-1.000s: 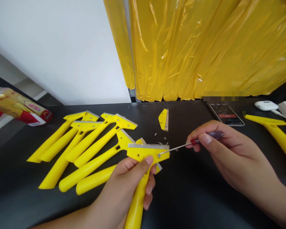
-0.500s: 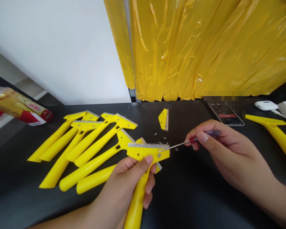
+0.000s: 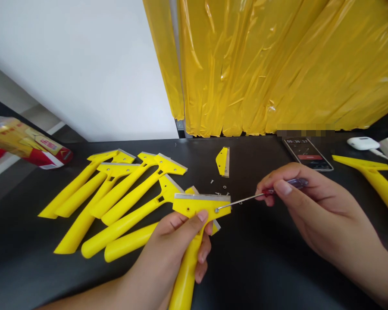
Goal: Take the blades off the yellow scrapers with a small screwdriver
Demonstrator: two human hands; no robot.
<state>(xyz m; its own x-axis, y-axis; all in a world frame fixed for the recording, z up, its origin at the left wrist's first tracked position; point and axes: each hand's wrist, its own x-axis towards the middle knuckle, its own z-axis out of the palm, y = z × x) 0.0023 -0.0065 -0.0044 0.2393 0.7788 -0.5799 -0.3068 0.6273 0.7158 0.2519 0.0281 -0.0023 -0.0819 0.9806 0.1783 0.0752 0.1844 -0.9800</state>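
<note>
My left hand [image 3: 184,241] is closed round a yellow scraper [image 3: 185,275], thumb pressed on its head and the metal blade edge facing away from me. A screw [image 3: 217,210] sits in the right hole of the head; the left hole shows dark. Between thumb and fingers, my right hand [image 3: 297,198] pinches a small screwdriver [image 3: 245,199] with a red and clear purplish handle. Its tip meets the screw or lies right at it. Beyond the scraper lie small loose screws and nuts [image 3: 224,187] and a yellow clamp plate [image 3: 222,161] with a blade strip.
Several yellow scrapers [image 3: 129,198] lie fanned out on the black table [image 3: 252,262] at left. Another yellow scraper [image 3: 375,176] is at far right, near a phone [image 3: 307,153] and a white earphone case [image 3: 363,143]. A red and gold package [image 3: 35,142] stands at left.
The screwdriver's tip has shifted slightly down onto the screw, and my right hand has moved a little to the right. My left hand keeps its hold on the scraper.
</note>
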